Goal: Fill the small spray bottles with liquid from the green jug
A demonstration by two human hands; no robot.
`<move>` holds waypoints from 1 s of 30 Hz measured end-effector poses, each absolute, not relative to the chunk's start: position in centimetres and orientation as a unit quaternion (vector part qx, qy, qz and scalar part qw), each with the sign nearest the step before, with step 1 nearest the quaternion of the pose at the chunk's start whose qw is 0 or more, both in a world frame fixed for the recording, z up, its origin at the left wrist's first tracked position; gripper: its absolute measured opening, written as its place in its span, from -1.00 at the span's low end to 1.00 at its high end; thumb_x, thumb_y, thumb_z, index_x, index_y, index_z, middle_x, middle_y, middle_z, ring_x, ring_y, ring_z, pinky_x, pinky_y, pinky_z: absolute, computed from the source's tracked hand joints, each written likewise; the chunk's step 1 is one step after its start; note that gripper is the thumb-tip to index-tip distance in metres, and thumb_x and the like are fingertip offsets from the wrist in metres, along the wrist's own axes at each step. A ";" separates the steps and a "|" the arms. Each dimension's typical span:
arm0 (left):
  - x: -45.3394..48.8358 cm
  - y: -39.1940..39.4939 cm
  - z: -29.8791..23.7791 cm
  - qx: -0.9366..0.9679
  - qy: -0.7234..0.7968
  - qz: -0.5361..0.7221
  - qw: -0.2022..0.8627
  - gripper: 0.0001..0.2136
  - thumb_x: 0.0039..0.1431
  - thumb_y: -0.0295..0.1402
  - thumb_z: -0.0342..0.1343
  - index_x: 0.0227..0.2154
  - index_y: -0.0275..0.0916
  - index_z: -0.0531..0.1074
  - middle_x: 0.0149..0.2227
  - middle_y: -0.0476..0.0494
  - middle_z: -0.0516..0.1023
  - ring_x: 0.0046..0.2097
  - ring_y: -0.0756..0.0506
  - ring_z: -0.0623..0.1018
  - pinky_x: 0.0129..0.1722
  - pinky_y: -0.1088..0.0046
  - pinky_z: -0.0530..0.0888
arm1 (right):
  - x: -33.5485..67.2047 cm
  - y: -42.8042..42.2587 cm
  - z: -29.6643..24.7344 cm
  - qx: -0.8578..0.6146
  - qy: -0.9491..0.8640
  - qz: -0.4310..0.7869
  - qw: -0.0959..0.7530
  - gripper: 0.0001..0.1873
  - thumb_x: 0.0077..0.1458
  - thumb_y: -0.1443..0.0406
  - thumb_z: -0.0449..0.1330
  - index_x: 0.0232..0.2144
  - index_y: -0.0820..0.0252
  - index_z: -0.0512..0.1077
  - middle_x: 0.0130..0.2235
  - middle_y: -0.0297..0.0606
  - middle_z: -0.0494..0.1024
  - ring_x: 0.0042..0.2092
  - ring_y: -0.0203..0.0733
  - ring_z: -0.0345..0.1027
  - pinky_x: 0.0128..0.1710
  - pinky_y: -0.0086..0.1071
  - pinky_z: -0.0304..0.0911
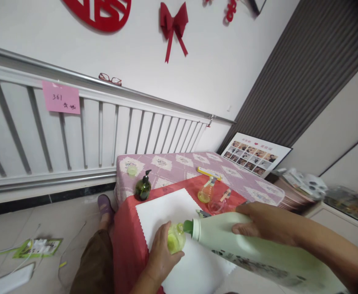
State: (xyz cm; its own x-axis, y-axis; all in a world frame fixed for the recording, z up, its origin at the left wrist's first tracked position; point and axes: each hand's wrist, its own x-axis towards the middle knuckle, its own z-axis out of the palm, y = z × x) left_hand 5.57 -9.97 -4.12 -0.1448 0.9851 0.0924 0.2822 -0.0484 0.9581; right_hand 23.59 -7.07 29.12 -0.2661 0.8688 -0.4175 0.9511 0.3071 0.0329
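Observation:
My left hand (159, 254) is wrapped round a small clear bottle (176, 240) that has yellow-green liquid inside. In my right hand (255, 222) is a large pale green jug (218, 234), tipped on its side with its green spout (188, 227) at the small bottle's mouth. Whether liquid is flowing cannot be made out. Both are above a white sheet (173, 204) with scalloped edges, which lies on a red cloth (125, 241). Beyond my hands stand a small bottle of yellow liquid (204, 195) and a pinkish clear container (218, 205), both with tags.
A dark green pump bottle (142, 189) and a pale green cap-like piece (132, 170) stand at the table's far left. A yellow box (209, 173) lies on the patterned tablecloth (185, 163). A white radiator (105, 126) runs behind; cables and a power strip (42, 246) lie on the floor.

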 end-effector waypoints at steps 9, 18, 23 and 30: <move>5.5 -10.1 -3.9 0.542 0.588 0.477 0.364 -0.15 -0.18 -0.37 0.22 0.26 -0.31 0.11 0.32 -0.32 0.23 0.35 -0.25 0.20 0.38 0.18 0.13 | 24.0 -6.9 28.8 0.577 0.790 -0.117 0.171 -0.66 0.07 -0.01 0.13 -0.32 0.10 0.48 -0.20 -0.15 0.63 -0.17 0.07 0.49 -0.23 -0.20 0.27; 5.5 -10.0 -3.9 0.543 0.590 0.475 0.363 -0.15 -0.19 -0.36 0.22 0.26 -0.30 0.10 0.32 -0.32 0.24 0.34 -0.25 0.22 0.38 0.15 0.15 | 24.0 -6.7 28.7 0.577 0.790 -0.119 0.172 -0.65 0.07 0.00 0.14 -0.27 0.09 0.48 -0.16 -0.15 0.63 -0.13 0.08 0.49 -0.17 -0.17 0.29; 5.5 -10.2 -3.8 0.543 0.590 0.472 0.366 -0.15 -0.17 -0.35 0.21 0.27 -0.32 0.08 0.32 -0.31 0.22 0.35 -0.21 0.20 0.39 0.22 0.13 | 23.9 -6.8 28.8 0.577 0.789 -0.116 0.177 -0.66 0.06 -0.01 0.14 -0.31 0.10 0.46 -0.18 -0.15 0.63 -0.16 0.07 0.49 -0.20 -0.19 0.29; 5.5 -10.2 -3.8 0.544 0.595 0.461 0.370 -0.14 -0.18 -0.35 0.21 0.27 -0.34 0.08 0.32 -0.32 0.21 0.36 -0.20 0.18 0.39 0.22 0.11 | 23.7 -6.8 28.8 0.582 0.785 -0.113 0.179 -0.63 0.06 -0.02 0.13 -0.26 0.10 0.48 -0.15 -0.14 0.63 -0.13 0.09 0.48 -0.17 -0.16 0.28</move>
